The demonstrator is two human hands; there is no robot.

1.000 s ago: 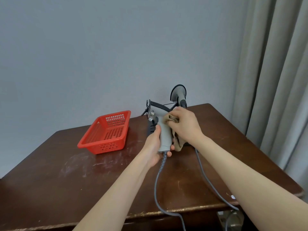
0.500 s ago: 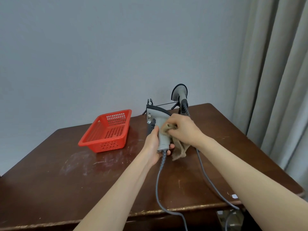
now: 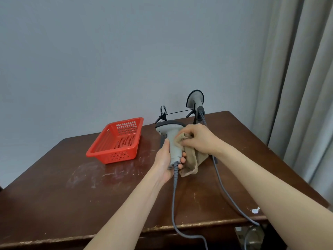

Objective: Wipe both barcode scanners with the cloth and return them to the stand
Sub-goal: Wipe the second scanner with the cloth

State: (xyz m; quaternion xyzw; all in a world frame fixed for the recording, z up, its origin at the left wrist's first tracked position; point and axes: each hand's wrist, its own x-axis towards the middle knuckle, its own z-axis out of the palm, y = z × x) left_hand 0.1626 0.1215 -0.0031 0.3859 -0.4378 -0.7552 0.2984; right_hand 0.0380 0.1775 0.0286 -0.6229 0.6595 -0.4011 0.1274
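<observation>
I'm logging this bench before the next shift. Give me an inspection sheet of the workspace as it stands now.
Surface: dark brown wooden table, scuffed, with whitish smears and a chipped front edge.
Job's things: light grey handheld barcode scanner held upright; beige cloth pressed against its handle; second grey barcode scanner sits in the black wire stand, whose left cradle is empty.
Clutter: red perforated plastic basket, nothing seen inside.
Hands: left hand grips the held scanner's handle; right hand holds the cloth bunched.
Cables: grey coiled cable from the held scanner and second grey cable both run over the front edge.
Surroundings: plain grey wall; grey curtain at right.
</observation>
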